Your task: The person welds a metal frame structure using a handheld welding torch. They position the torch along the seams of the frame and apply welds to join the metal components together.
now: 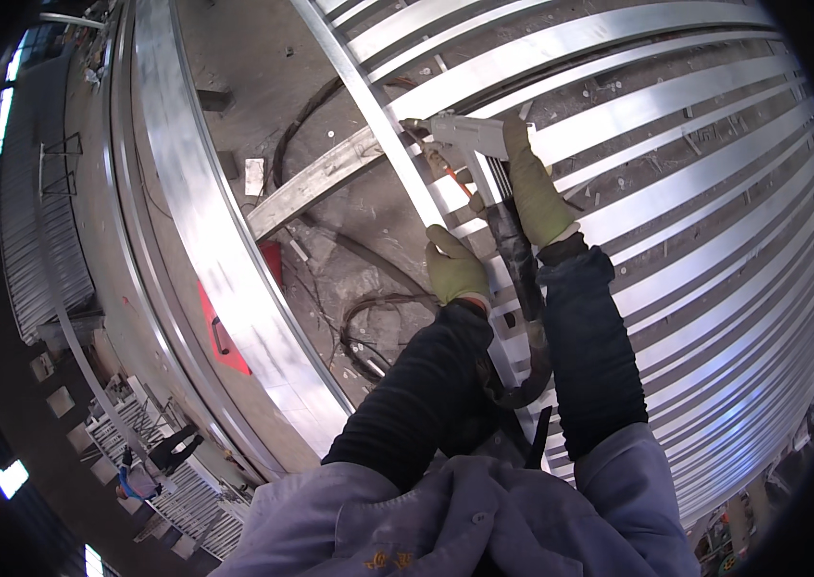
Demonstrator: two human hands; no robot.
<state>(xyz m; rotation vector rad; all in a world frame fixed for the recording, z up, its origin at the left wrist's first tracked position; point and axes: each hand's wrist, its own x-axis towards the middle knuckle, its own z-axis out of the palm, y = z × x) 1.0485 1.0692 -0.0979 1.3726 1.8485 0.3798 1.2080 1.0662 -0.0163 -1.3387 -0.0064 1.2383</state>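
Note:
My right hand point(537, 192), in an olive-green work glove, grips a grey welding gun point(469, 133) with a ribbed body. A thick black cable point(513, 252) runs from the gun back toward my body. The gun's front end lies over the side rail point(378, 106) of a large silver metal frame. My left hand point(457, 269), gloved the same way, is closed over that rail, a little nearer to me than the gun. Bright parallel slats point(657, 139) extend rightward from the rail. Part of the gun's handle is hidden by my right glove.
A wide silver beam point(205, 192) runs along the left, and a crossbeam point(315, 183) meets it. Dark cables point(359, 255) coil on the littered floor between beam and frame. A red object point(219, 332) sits beneath the beam. Far left, another person point(137, 481) is near slatted panels.

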